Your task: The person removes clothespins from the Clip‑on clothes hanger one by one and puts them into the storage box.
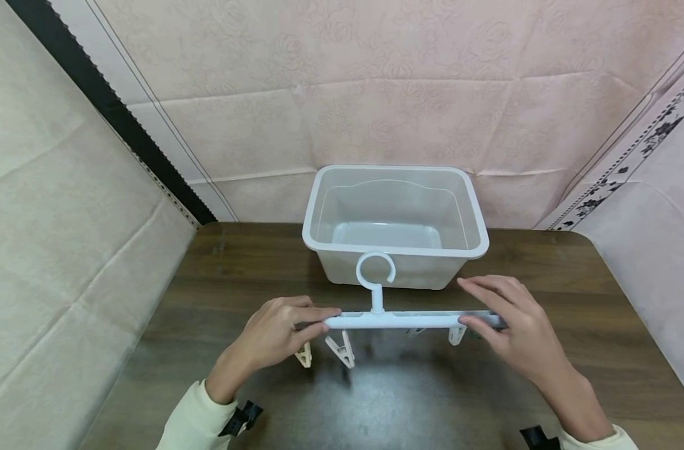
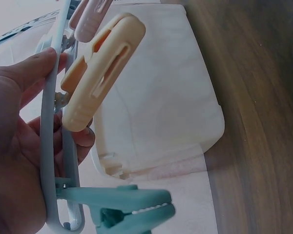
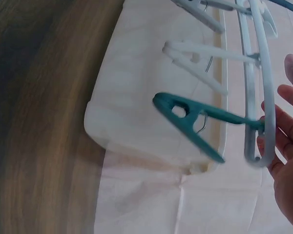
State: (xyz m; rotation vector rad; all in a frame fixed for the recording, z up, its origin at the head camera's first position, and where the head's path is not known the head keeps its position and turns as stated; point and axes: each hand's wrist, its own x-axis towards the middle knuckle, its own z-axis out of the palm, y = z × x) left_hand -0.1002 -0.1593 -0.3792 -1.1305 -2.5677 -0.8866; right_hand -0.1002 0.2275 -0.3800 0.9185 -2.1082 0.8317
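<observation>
A pale blue clip hanger is held level above the table in the head view, its hook upward. My left hand pinches the hanger's left end between thumb and fingers. My right hand is at the other end, thumb and index finger spread, fingertips at the rail. Clips dangle below: an orange-beige clip, a pink clip and a green clip show near the left hand. A dark teal clip and a white clip hang near the right hand.
Behind the hanger, a light grey plastic basin stands on the dark wooden table, near its back edge. Pale patterned cloth covers the wall behind, with more cloth at both sides.
</observation>
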